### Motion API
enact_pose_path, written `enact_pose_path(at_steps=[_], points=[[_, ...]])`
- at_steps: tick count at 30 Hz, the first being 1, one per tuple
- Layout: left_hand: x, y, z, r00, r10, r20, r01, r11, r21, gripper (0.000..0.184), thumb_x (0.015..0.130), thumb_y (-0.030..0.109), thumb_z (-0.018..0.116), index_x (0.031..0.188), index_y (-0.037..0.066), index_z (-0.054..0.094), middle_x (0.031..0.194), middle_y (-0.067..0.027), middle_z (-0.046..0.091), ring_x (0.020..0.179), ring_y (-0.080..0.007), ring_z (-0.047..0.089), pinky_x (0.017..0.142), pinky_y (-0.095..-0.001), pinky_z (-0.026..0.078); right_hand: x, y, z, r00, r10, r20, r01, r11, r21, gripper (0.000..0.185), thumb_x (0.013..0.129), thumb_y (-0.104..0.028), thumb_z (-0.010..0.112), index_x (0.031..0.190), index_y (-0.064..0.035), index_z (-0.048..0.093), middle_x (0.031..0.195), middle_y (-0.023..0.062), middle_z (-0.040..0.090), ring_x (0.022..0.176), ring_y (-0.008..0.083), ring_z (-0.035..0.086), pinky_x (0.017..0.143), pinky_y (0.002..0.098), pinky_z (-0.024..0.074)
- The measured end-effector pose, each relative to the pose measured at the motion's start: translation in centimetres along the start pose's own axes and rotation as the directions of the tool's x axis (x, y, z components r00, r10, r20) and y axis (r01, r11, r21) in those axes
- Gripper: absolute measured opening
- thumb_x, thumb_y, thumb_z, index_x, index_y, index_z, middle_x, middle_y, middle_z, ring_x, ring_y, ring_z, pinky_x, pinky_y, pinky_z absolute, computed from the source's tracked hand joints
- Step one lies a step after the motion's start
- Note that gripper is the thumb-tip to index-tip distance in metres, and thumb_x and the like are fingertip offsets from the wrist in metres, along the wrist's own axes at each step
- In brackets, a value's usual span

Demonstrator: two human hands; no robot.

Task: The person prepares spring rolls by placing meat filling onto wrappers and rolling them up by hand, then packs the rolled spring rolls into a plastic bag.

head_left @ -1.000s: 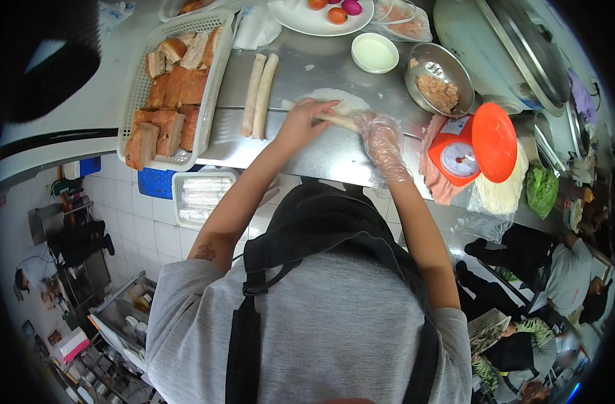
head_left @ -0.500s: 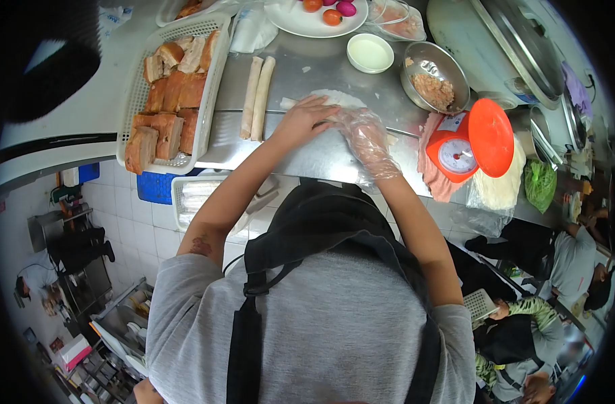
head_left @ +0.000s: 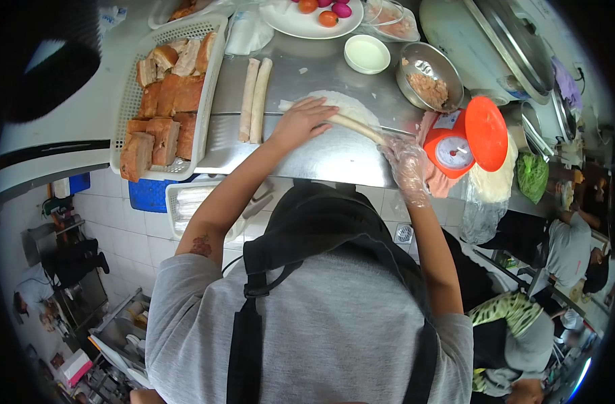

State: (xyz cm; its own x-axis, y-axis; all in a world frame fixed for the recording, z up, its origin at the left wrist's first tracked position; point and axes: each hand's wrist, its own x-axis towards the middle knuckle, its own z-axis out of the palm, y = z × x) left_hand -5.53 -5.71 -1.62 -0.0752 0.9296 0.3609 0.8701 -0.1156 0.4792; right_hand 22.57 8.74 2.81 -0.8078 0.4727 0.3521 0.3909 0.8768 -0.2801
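Observation:
A long thin pale roll (head_left: 356, 126) lies slantwise on the metal table, over a round white wrapper sheet (head_left: 341, 104). My bare left hand (head_left: 305, 122) rests on the roll's left part, its fingers apart and pressing flat. At the roll's right end is my right hand (head_left: 407, 165), in a clear plastic glove, with its fingers closed round the tip. Two finished-looking rolls (head_left: 259, 101) lie side by side left of my left hand. Beyond my right hand stands a steel bowl (head_left: 429, 86) of pinkish minced filling. A small bowl of pale liquid (head_left: 367, 54) is behind the sheet.
A white basket (head_left: 210, 94) of roasted meat pieces stands at the left. On the right are an orange scale (head_left: 454, 149) and a pink cloth (head_left: 439, 183). A white plate (head_left: 274, 17) with small fruits is at the back. Co-workers (head_left: 516, 337) are at the lower right.
My right hand has moved right and toward me, from the middle of the roll to its right end, uncovering the roll. My left hand stays on the left part. A co-worker at lower right has shifted.

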Motion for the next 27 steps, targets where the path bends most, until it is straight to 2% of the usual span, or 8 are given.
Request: enact_pose_path(at_steps=[5, 6, 9, 15, 19, 22, 25, 27], points=[[0.0, 0.2, 0.1, 1.000, 0.016, 0.009, -0.016, 0.999, 0.040, 0.045, 0.091, 0.026, 0.072, 0.135, 0.017, 0.065, 0.135, 0.0011, 0.067, 0.134, -0.0237, 0.056, 0.119, -0.0467, 0.036, 2.4, -1.6, -3.2, 0.974, 0.194, 0.119, -0.196, 0.981, 0.010, 0.048, 0.077, -0.035, 0.083, 0.115, -0.0064, 0.075, 0.097, 0.0140, 0.075, 0.089, 0.0331, 0.069, 0.088, 0.0442, 0.0531], [-0.1, 0.3, 0.1, 1.000, 0.010, 0.013, -0.011, 0.999, 0.042, 0.046, 0.091, 0.026, 0.072, 0.136, 0.017, 0.065, 0.135, 0.0013, 0.067, 0.134, -0.0233, 0.055, 0.119, -0.0468, 0.036, 4.1, -2.0, -3.9, 0.949, 0.239, 0.205, -0.227, 0.971, -0.078, 0.060, 0.079, -0.044, 0.081, 0.124, -0.0051, 0.070, 0.107, 0.0184, 0.074, 0.101, 0.0364, 0.068, 0.098, 0.0459, 0.0505], [0.0, 0.5, -0.2, 1.000, 0.007, 0.013, -0.008, 0.998, 0.056, 0.045, 0.091, 0.027, 0.073, 0.135, 0.017, 0.065, 0.134, 0.0016, 0.067, 0.134, -0.0225, 0.055, 0.119, -0.0464, 0.036, 10.8, -2.8, -3.6, 0.993, 0.099, 0.070, -0.106, 0.989, 0.099, 0.070, 0.086, -0.050, 0.074, 0.134, -0.0014, 0.063, 0.122, 0.0235, 0.069, 0.116, 0.0398, 0.063, 0.105, 0.0484, 0.0464], [-0.1, 0.8, 0.0, 1.000, -0.012, -0.007, 0.013, 0.997, 0.079, 0.042, 0.092, 0.026, 0.071, 0.133, 0.016, 0.066, 0.133, 0.0007, 0.068, 0.134, -0.0214, 0.055, 0.119, -0.0460, 0.036, 20.1, 0.4, 3.7, 0.969, -0.005, 0.248, 0.039, 0.991, -0.132, 0.078, 0.092, -0.058, 0.062, 0.139, 0.0047, 0.056, 0.144, 0.0280, 0.054, 0.141, 0.0390, 0.044, 0.118, 0.0478, 0.0336], [-0.1, 0.8, -0.1, 1.000, -0.021, -0.002, 0.021, 0.995, 0.100, 0.040, 0.092, 0.025, 0.070, 0.131, 0.016, 0.067, 0.134, 0.0009, 0.067, 0.134, -0.0205, 0.055, 0.119, -0.0456, 0.037, 20.2, 0.5, 4.1, 0.902, 0.008, 0.432, 0.062, 0.987, -0.147, 0.074, 0.093, -0.055, 0.063, 0.139, 0.0035, 0.057, 0.146, 0.0285, 0.052, 0.143, 0.0402, 0.041, 0.119, 0.0476, 0.0318], [-0.2, 1.1, -0.2, 1.000, 0.007, -0.025, -0.004, 0.994, 0.108, 0.039, 0.091, 0.022, 0.072, 0.129, 0.016, 0.069, 0.132, 0.0003, 0.067, 0.133, -0.0209, 0.056, 0.117, -0.0451, 0.039, 19.7, 0.8, 3.8, 0.908, -0.008, 0.419, 0.032, 0.998, -0.050, 0.069, 0.094, -0.049, 0.065, 0.138, 0.0041, 0.058, 0.145, 0.0287, 0.052, 0.143, 0.0418, 0.041, 0.119, 0.0483, 0.0315], [-0.2, 1.1, -0.9, 0.995, 0.037, -0.088, -0.028, 0.994, 0.102, 0.037, 0.088, 0.020, 0.074, 0.125, 0.017, 0.071, 0.125, -0.0008, 0.069, 0.128, -0.0225, 0.058, 0.114, -0.0440, 0.041, 19.2, 1.0, 3.4, 0.974, -0.015, 0.224, 0.002, 0.998, 0.058, 0.068, 0.094, -0.043, 0.066, 0.141, 0.0047, 0.054, 0.147, 0.0285, 0.050, 0.143, 0.0422, 0.041, 0.120, 0.0485, 0.0308], [-0.9, 1.3, -1.6, 0.988, 0.037, -0.149, -0.025, 0.996, 0.086, 0.035, 0.086, 0.018, 0.075, 0.121, 0.017, 0.073, 0.120, -0.0013, 0.069, 0.123, -0.0235, 0.060, 0.112, -0.0432, 0.043, 18.9, 1.2, 3.9, 0.976, -0.011, 0.218, 0.009, 1.000, 0.010, 0.071, 0.094, -0.041, 0.067, 0.145, 0.0052, 0.048, 0.150, 0.0287, 0.047, 0.144, 0.0425, 0.039, 0.120, 0.0492, 0.0298]])
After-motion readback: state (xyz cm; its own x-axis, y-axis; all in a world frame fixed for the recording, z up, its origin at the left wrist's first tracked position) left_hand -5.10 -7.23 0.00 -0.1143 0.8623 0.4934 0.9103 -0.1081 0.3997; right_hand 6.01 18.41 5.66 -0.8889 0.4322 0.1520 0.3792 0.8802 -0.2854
